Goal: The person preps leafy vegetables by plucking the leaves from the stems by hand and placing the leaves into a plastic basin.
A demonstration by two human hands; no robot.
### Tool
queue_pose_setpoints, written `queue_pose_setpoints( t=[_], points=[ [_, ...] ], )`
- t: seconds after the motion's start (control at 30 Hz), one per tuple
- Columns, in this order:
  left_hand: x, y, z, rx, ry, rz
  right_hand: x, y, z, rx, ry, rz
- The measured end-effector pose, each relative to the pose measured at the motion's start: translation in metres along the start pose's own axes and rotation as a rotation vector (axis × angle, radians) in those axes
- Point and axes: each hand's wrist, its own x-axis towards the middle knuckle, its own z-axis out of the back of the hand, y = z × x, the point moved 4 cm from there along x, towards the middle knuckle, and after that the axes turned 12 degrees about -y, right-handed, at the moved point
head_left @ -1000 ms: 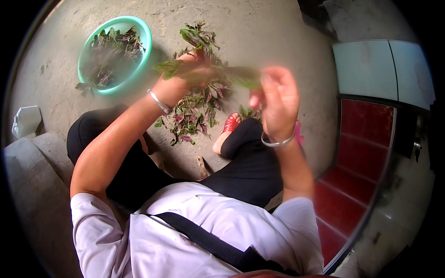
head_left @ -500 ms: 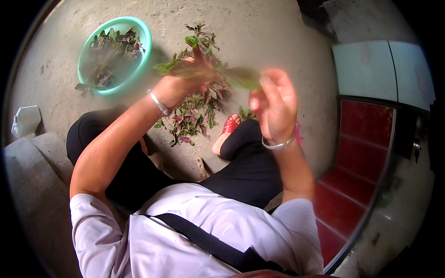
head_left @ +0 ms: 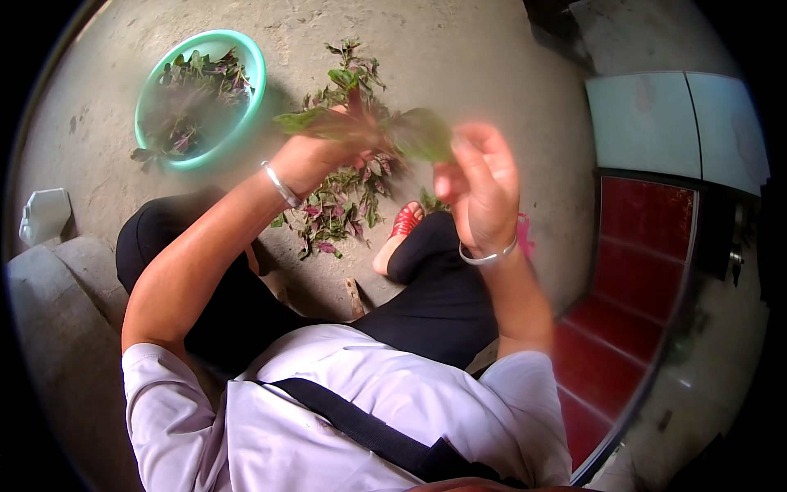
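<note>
My left hand [head_left: 324, 156], with a bangle at its wrist, is closed on a leafy stem [head_left: 357, 127] with green and reddish leaves. To its right, my right hand [head_left: 482, 176] has thumb and forefinger pressed at the tip of a broad green leaf [head_left: 425, 135] of that stem. Below and behind my left hand, a pile of green and purple leaves [head_left: 336, 213] lies on the floor. A green basin [head_left: 261, 78] at the upper left holds more such leaves. Blur softens the leaves between my hands.
A concrete floor [head_left: 459, 49] spreads around. My foot in a red sandal [head_left: 406, 220] is right of the leaf pile. A white plastic container [head_left: 46, 215] stands at the far left. Red tiles [head_left: 639, 246] and pale cabinet panels [head_left: 648, 123] are on the right.
My right hand has shifted slightly left toward my left hand, and the broad leaf has come a little closer with it. My left hand has stayed closed on the stem.
</note>
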Motion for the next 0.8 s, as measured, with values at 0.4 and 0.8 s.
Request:
queue_pose_setpoints(
  t=[0.4,0.8],
  points=[
    [-0.001,-0.006,0.003,0.128,-0.014,-0.096,0.005,-0.005,0.003,-0.116,-0.039,-0.023],
    [-0.013,-0.025,-0.005,0.510,-0.147,-0.380,0.029,-0.045,0.014,-0.501,0.231,0.060]
  ],
)
